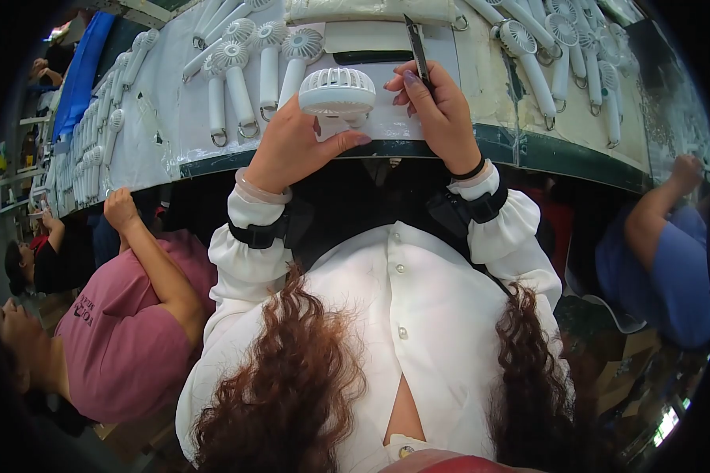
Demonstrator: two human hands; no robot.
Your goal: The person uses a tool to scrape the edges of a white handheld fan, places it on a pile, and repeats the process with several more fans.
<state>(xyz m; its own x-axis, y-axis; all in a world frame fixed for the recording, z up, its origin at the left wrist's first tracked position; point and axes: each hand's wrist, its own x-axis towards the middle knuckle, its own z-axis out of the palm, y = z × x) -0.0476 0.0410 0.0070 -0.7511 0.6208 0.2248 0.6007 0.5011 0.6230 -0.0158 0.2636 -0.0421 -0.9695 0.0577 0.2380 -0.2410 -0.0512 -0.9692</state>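
Note:
My left hand (280,150) is closed round a white handheld fan (337,94), its slotted round head tipped toward the far side of the bench and its handle mostly hidden. To the right of it, my right hand (442,114) grips a slim dark utility knife (416,49), the pointed end directed away from me. Knife and fan are apart. Just beyond both hands, a black flat curved strip (375,57) lies on a pale sheet. More white handheld fans (233,71) with metal rings on their handle ends lie to the left of my left hand.
Another group of white fans (532,67) lies at the right. The bench (552,154) has a dark green front edge. A person in a pink shirt (134,323) works at my left, with a row of fans ahead; a person in blue (667,260) is at my right.

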